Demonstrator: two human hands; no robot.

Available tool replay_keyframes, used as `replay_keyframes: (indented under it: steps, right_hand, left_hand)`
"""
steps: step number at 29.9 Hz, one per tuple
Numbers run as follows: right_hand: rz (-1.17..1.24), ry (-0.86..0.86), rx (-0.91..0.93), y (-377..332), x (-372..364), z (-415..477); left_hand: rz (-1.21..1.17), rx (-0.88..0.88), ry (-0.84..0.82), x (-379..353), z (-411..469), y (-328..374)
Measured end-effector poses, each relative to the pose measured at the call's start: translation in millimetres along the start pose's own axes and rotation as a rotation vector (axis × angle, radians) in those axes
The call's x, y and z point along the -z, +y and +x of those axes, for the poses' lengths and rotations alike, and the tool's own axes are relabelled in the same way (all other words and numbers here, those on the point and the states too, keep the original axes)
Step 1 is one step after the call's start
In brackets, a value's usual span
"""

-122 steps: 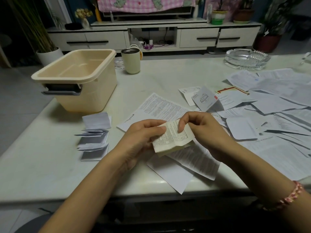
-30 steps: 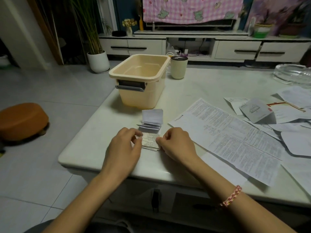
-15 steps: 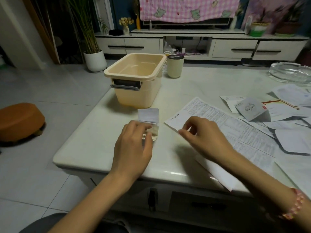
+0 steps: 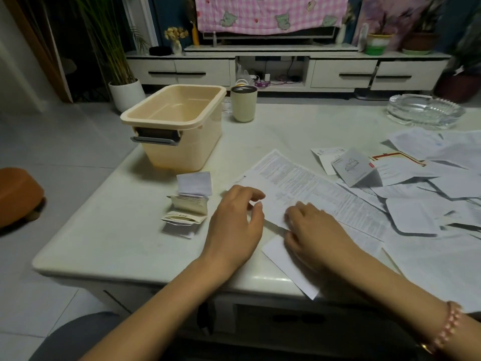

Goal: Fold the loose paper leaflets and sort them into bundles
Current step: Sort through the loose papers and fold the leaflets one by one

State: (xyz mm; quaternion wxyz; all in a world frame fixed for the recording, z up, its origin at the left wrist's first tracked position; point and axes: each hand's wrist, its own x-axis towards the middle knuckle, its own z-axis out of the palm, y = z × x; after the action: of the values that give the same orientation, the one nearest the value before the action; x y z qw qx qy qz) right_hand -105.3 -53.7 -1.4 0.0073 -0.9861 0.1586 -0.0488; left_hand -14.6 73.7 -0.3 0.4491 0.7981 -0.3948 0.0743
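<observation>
Folded leaflets [image 4: 187, 204] sit stacked just in front of the bin [image 4: 182, 152], probably parked there as a bundle clear of the unfolded sheets. Right of the bin, your left hand [image 4: 234, 225] hovers empty, fingers loosely curled, at the end of the long leaflet [image 4: 312, 183]. Your right hand [image 4: 312, 230] rests relaxed fingertips on its near edge.

Dim, greyish light all over here: the pale surface [image 4: 104, 230] catches a soft sheen along its near edge, and the loose leaflets [image 4: 416, 217] throw small dark shadows beneath their curled corners. The wide-angle lens bows the cabinet [image 4: 203, 71] line at the back, the corners go murky, and the left hand [image 4: 234, 230] blurs slightly at its fingertips.
</observation>
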Motion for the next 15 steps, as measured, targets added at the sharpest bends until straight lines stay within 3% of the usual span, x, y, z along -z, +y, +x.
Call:
replay_keyframes:
  steps: [3,9,12,15]
  right_hand:
    - [0.051,0.037,-0.001,3.7,3.7,1.3]
    - [0.673,0.246,-0.141,27.7,31.3,11.0]
    - [1.127,0.298,-0.237,36.6,51.5,3.9]
    - [1.547,0.258,-0.305,48.6,66.9,-6.6]
  left_hand:
    - [-0.116,0.107,0.079,-5.9,10.0,5.1]
    - [-0.476,0.351,0.334,-8.4,27.4,17.3]
    - [-0.66,0.457,0.273,-12.3,34.0,24.2]
    - [-0.86,0.629,0.079,-17.6,40.1,23.9]
